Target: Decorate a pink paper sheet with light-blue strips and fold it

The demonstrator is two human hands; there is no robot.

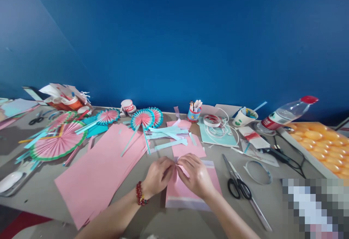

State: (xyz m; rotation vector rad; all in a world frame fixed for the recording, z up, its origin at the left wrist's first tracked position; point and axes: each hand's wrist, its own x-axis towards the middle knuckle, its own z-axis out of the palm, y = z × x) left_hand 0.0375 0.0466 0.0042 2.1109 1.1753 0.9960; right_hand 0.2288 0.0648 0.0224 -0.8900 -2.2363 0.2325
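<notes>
Both my hands meet over a pink sheet of paper (188, 191) lying on the grey table (40, 195). My left hand (158, 175), with a red bead bracelet on the wrist, pinches the paper's far edge with closed fingers. My right hand (195, 175) pinches the same edge right beside it, fingertips touching the left hand's. The paper edge looks folded up between the fingers.
A stack of pink sheets (100, 170) lies to the left. Pink-and-teal paper fans (58, 142) and teal strips (169, 137) lie behind. Black scissors (238, 184) lie to the right, with tape rolls (212, 120), cups (245, 116), a plastic bottle (286, 114) and an orange tray (321, 141).
</notes>
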